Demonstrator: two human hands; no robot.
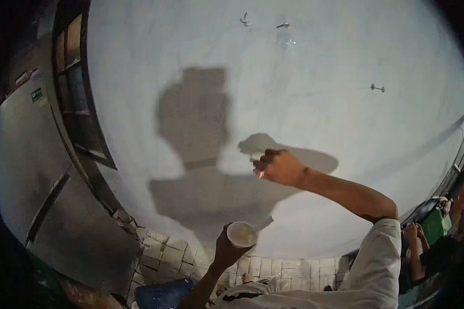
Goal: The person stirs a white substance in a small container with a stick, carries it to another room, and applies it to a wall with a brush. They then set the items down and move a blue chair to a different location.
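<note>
My left hand (225,251) is wrapped round a white cup (236,235) with pale stuff inside, held low in front of the wall. A pale flat piece (264,223) juts out beside the cup's rim. Higher up, my right hand (281,168) is closed, its fingers bunched at the pale wall (304,113). A small whitish thing (251,155) shows at those fingertips; what it is I cannot tell. Shadows of my head and arm fall across the wall around this hand.
Metal hooks (283,25) and a small fixture (377,88) stick out of the wall. At left are a dark-framed window (73,87) and a grey panel (31,134). Below lie pale floor tiles (288,269) and a blue container (162,294). Another person's arm (415,252) is near a green box (438,224).
</note>
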